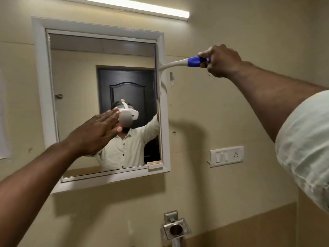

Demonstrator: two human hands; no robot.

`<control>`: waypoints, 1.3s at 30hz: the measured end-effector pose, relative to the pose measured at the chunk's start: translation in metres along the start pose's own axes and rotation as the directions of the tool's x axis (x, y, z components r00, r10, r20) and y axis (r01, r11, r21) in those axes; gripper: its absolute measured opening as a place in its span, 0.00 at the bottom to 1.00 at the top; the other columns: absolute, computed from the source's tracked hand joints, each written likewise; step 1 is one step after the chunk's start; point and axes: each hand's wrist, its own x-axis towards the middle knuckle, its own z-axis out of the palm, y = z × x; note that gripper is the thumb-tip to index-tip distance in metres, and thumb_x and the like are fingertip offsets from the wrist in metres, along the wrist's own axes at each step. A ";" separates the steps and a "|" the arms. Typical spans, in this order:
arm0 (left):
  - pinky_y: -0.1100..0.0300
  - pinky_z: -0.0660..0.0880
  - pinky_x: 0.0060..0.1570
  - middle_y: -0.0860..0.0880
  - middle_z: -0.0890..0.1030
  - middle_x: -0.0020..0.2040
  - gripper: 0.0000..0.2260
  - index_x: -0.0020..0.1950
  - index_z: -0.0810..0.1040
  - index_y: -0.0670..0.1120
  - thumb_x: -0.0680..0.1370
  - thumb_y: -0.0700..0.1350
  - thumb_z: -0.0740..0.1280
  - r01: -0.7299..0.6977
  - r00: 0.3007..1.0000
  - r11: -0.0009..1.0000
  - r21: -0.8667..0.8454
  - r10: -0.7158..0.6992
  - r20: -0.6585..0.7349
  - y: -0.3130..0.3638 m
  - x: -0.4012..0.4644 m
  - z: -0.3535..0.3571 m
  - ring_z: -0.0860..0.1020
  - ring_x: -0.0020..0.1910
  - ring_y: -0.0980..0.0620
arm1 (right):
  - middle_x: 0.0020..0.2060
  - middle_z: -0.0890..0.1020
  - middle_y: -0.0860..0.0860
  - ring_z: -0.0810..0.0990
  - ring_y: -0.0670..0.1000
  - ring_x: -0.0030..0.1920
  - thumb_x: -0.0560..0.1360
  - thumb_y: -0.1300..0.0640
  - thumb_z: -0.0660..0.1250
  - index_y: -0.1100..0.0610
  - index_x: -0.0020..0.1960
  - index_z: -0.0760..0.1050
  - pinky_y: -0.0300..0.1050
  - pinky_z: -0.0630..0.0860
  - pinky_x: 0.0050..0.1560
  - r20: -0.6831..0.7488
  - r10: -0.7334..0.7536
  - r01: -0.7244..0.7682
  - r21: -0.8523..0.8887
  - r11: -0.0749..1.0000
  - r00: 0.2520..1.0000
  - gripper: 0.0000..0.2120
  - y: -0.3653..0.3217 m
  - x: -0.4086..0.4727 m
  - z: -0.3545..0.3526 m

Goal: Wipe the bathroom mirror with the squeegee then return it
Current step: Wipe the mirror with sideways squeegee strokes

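The white-framed bathroom mirror [42, 86] hangs on the beige wall. My right hand [220, 60] grips the blue end of the white squeegee [178, 63]. Its blade stands upright against the glass at the mirror's right edge, in the upper half. My left hand [97, 130] is flat with fingers apart, pressed on or held just before the middle of the glass. The mirror reflects a person in a pale shirt and a dark door behind.
A lit tube light [142, 7] runs above the mirror. A white switch plate [227, 156] sits on the wall at lower right. A steel holder [175, 229] is fixed below the mirror. A small wall hook [171, 75] is right of the frame.
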 end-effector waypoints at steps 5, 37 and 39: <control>0.51 0.52 0.75 0.53 0.51 0.78 0.33 0.77 0.48 0.53 0.74 0.63 0.47 -0.012 1.000 1.000 -0.015 0.012 -0.006 -0.002 -0.003 0.001 0.49 0.76 0.55 | 0.59 0.78 0.57 0.75 0.62 0.56 0.75 0.62 0.61 0.48 0.64 0.74 0.53 0.68 0.55 0.014 -0.031 0.031 -0.046 0.998 0.999 0.20 -0.003 -0.001 -0.002; 0.59 0.46 0.72 0.54 0.48 0.78 0.30 0.77 0.47 0.52 0.78 0.62 0.48 0.323 0.944 0.923 0.211 -0.330 -0.003 -0.125 -0.134 -0.056 0.48 0.76 0.58 | 0.54 0.78 0.58 0.76 0.59 0.55 0.76 0.57 0.65 0.55 0.66 0.70 0.60 0.70 0.59 -0.143 -0.416 0.440 0.275 0.855 0.898 0.18 -0.226 -0.039 0.138; 0.59 0.46 0.73 0.54 0.48 0.78 0.30 0.77 0.46 0.52 0.78 0.62 0.47 0.311 0.948 0.927 0.212 -0.317 -0.004 -0.122 -0.131 -0.053 0.48 0.76 0.58 | 0.54 0.78 0.58 0.76 0.59 0.55 0.76 0.57 0.64 0.54 0.66 0.70 0.59 0.71 0.58 -0.129 -0.412 0.432 0.278 0.858 0.902 0.18 -0.226 -0.039 0.140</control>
